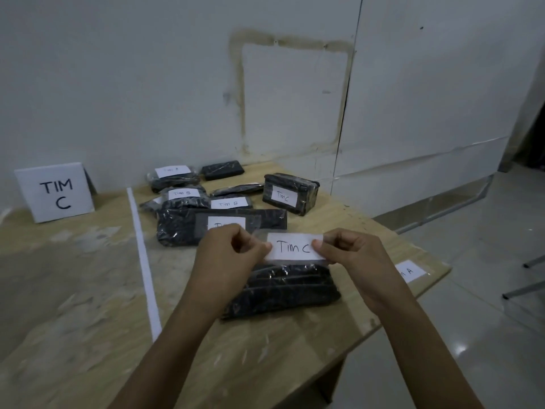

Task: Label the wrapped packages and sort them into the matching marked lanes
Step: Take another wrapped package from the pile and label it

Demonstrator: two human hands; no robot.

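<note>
A white paper label reading "Tim C" [293,247], backed by clear tape, is stretched between my two hands. My left hand [228,255] pinches its left end and my right hand [352,258] pinches its right end. The label hovers just above a black plastic-wrapped package [283,290] lying near the table's right front. Whether the label touches the package I cannot tell.
Several labelled black packages [221,222] lie behind, marked Tim A, Tim B and Tim C [290,193]. A white "TIM C" sign [56,191] stands at the back left. A white tape line [144,261] divides the wooden table [73,290]. A loose "Tim A" label [410,271] lies by the right edge.
</note>
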